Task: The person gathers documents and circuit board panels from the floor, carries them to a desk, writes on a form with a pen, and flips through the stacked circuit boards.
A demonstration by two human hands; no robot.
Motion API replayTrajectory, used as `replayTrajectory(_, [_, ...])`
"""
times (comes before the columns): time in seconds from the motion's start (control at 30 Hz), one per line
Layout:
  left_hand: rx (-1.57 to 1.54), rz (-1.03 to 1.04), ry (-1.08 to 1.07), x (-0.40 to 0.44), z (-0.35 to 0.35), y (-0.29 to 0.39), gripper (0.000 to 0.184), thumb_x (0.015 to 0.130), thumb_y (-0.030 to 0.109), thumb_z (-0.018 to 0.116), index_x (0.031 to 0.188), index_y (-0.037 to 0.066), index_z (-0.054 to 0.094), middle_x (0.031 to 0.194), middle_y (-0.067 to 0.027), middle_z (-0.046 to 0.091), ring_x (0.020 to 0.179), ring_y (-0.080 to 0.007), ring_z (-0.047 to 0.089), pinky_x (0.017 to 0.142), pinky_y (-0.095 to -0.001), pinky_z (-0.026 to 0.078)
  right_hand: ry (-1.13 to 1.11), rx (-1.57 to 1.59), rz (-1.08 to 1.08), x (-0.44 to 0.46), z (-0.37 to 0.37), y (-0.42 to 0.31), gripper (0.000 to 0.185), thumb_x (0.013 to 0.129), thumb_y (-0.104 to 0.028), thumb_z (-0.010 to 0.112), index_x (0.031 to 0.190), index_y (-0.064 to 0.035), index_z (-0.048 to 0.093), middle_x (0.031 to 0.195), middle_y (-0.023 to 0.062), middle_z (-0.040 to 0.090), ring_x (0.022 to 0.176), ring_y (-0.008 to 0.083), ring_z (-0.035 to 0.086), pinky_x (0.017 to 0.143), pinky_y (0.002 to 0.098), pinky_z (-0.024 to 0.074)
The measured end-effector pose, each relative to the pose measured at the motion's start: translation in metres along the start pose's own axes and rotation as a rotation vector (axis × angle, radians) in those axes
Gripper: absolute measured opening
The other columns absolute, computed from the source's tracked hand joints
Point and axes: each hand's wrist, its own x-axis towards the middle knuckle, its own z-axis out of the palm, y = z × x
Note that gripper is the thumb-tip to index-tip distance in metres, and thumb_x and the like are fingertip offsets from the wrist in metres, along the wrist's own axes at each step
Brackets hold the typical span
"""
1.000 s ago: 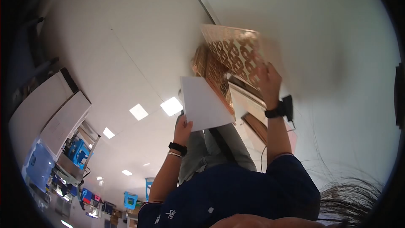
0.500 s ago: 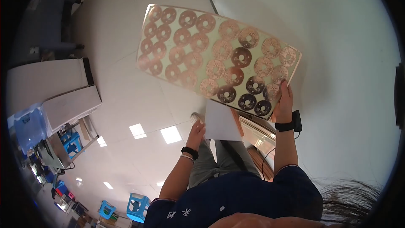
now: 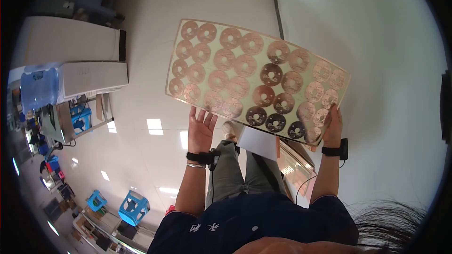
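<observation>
Glossy pale floor (image 3: 146, 101) beneath a slanting copper-patterned panel (image 3: 258, 82)

The right hand (image 3: 333, 129) is closed on the panel at its right-hand end, near the corner closest to the body, with the thumb lying on the patterned face. The left hand (image 3: 201, 134) has its palm facing up and its fingers straight and slightly parted, the tips at the panel's near long edge, toward the left; whether they bear any weight cannot be told.

The panel is raised in front of the body, its face of ring shapes turned up toward the head. Its long axis runs from far left to near right, so the left end points away from the person and the right end comes closer.

Black wrist straps (image 3: 332, 151) sit on both arms. Beyond the near edge, a white sheet (image 3: 258, 143) shows partly covered, just beside copper-toned pieces (image 3: 294, 163) at the person's right knee. Grey trousers (image 3: 226, 169) and one striped shoe (image 3: 229, 130) are below. Farther out, blue stools (image 3: 134, 208) stand at lower left, and a translucent blue tub (image 3: 40, 87) is at far left.
</observation>
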Motion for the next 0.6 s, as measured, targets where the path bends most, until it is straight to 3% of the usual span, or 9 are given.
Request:
replayTrajectory(0.03, [-0.039, 0.010, 0.021, 0.001, -0.002, 0.008, 0.057, 0.090, 0.033, 0.045, 0.136, 0.013, 0.019, 0.131, -0.0129, 0.034, 0.114, -0.0265, 0.043, 0.097, -0.0414, 0.037, 0.037, 0.017, -0.004, 0.003, 0.002, 0.000, 0.017, 0.089, -0.026, 0.052, 0.096, -0.0116, 0.058, 0.067, -0.0092, 0.047, 0.056, -0.0005, 0.039, 0.049, 0.0137, 0.0310])
replayTrajectory(0.07, [-0.040, 0.021, 0.025, 0.003, -0.006, 0.011, 0.057, 0.090, 0.033, 0.045, 0.136, 0.013, 0.019, 0.131, -0.0129, 0.034, 0.114, -0.0265, 0.043, 0.097, -0.0414, 0.037, 0.007, 0.018, -0.014, 0.009, -0.002, 0.004, 0.017, 0.090, -0.026, 0.051, 0.096, -0.0115, 0.057, 0.067, -0.0090, 0.048, 0.057, -0.0010, 0.040, 0.049, 0.0129, 0.0318])
replayTrajectory(0.13, [0.018, 0.003, 0.055, 0.003, -0.009, 0.016, 0.041, 0.090, 0.020, 0.047, 0.129, 0.013, 0.034, 0.118, -0.0082, 0.049, 0.099, -0.0216, 0.055, 0.086, -0.0367, 0.047, -0.046, -0.001, -0.025, 0.011, -0.006, 0.004, 0.017, 0.089, -0.026, 0.051, 0.096, -0.0114, 0.057, 0.068, -0.0088, 0.048, 0.056, -0.0010, 0.040, 0.049, 0.0129, 0.0325])
replayTrajectory(0.23, [0.055, 0.002, 0.052, 0.005, -0.004, 0.020, 0.033, 0.090, 0.017, 0.048, 0.122, 0.014, 0.042, 0.109, -0.0032, 0.055, 0.093, -0.0179, 0.058, 0.078, -0.0316, 0.052, -0.075, -0.043, -0.034, 0.008, 0.000, -0.003, 0.017, 0.089, -0.026, 0.052, 0.095, -0.0111, 0.057, 0.068, -0.0087, 0.049, 0.056, -0.0008, 0.041, 0.048, 0.0130, 0.0331])
replayTrajectory(0.6, [0.024, -0.002, 0.098, 0.007, -0.002, 0.015, 0.031, 0.088, 0.010, 0.049, 0.118, 0.014, 0.044, 0.103, -0.0033, 0.058, 0.085, -0.0159, 0.060, 0.073, -0.0308, 0.054, -0.066, -0.041, -0.020, 0.010, -0.001, -0.003, 0.021, 0.089, -0.027, 0.052, 0.098, -0.0091, 0.057, 0.069, -0.0087, 0.050, 0.057, -0.0003, 0.041, 0.050, 0.0144, 0.0328])
